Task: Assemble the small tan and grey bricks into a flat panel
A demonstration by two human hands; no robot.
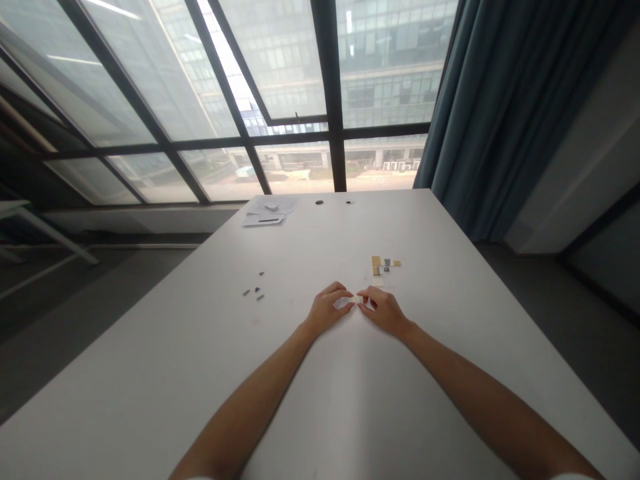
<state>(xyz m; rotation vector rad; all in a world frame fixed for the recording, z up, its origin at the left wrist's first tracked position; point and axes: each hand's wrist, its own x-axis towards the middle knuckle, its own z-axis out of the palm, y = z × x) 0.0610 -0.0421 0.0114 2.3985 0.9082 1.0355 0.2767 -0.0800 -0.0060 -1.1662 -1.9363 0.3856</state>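
Note:
Both my hands meet over the middle of the white table [320, 387]. My left hand [327, 309] and my right hand [385, 310] pinch a small pale piece [357, 299] between thumbs and forefingers, one from each side. It looks flat and cream-white, too small for me to tell its kind. Just beyond my right hand lies a group of small flat yellow and grey pieces [376, 261], with a pale square [378, 281] at its near end. Several small dark pieces [257, 289] lie apart on the table, left of my left hand.
White papers [265, 215] with a small light object [271, 207] on them lie at the table's far left. A dark round hole [319, 202] and another small dark spot [349, 202] are near the far edge. A blue curtain [465, 120] hangs beyond, beside large windows [280, 60].

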